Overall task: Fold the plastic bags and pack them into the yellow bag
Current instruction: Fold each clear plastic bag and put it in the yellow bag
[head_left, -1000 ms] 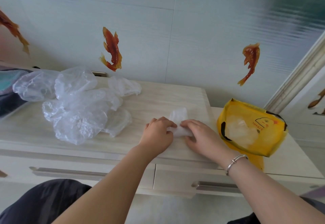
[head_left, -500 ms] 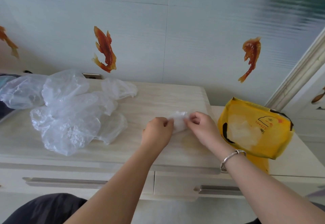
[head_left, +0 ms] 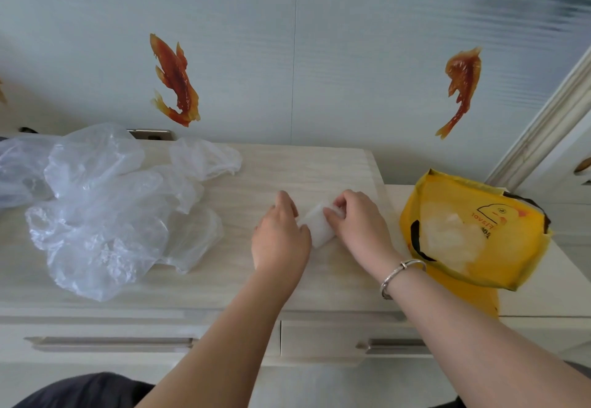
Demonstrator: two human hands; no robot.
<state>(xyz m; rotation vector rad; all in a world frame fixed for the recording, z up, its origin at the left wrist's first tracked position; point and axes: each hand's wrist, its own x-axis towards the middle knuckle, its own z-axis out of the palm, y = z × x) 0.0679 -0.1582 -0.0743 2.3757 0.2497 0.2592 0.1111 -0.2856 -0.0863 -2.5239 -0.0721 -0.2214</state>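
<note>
From the head camera: a small folded plastic bag (head_left: 319, 227) flat on the pale wooden dresser top (head_left: 313, 167), pressed between both hands. Left hand (head_left: 280, 235) resting on its left edge, fingers fairly straight and pressing down rather than clenched. Right hand (head_left: 358, 220) at its right end, fingertips curled over the far corner and pinching it. Compared with half a second ago: bag now a tighter, squarer packet lying slantwise on the wood, no longer a loose crumple lifted between pinching fingers; left hand flattened out from its earlier curl. A silver bracelet (head_left: 401, 276) on the right wrist. To the left, a heap of loose clear plastic bags (head_left: 105, 215), unfolded, spread across the dresser top much as before. To the right, on a lower surface just beside the dresser, the yellow bag (head_left: 476, 231) standing open toward the camera, pale folded plastic visible inside. Two orange fish stickers (head_left: 174, 81) on the wall behind. Drawer handles (head_left: 112, 342) along the front edge below.
</note>
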